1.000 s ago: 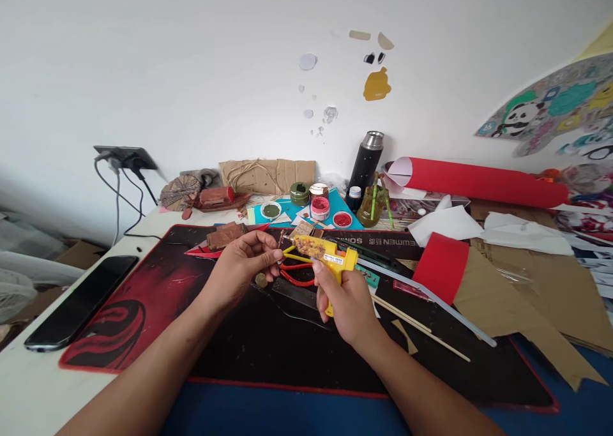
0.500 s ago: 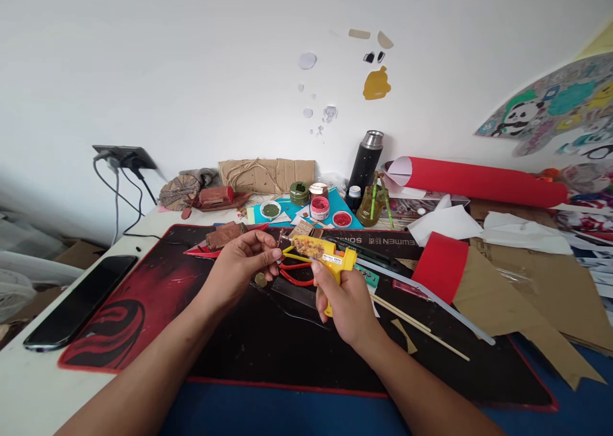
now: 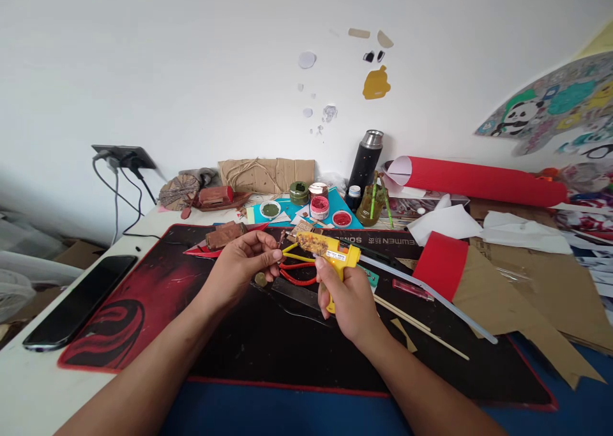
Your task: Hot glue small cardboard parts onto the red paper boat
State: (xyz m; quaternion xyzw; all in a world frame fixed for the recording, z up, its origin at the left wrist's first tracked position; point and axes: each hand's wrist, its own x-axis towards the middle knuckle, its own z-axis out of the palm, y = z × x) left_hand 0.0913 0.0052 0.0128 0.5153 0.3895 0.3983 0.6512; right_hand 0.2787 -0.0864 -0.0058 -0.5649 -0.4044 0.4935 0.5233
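I've got my right hand [image 3: 353,300] wrapped round the handle of a yellow glue gun [image 3: 341,265], up over the black mat [image 3: 249,353]. My left hand [image 3: 244,260] pinches a small brown piece [image 3: 281,238] near the gun's tip. A long glue stick [image 3: 445,306] trails from the gun's back.

Phone [image 3: 80,302] L of glue gun [image 3: 330,246], flask [image 3: 365,165] bhnd, wood sticks [image 3: 421,326] R.

A white table [image 3: 29,385] bears a black-and-red desk mat [image 3: 268,346] and, beside its left edge, a phone [image 3: 81,303].
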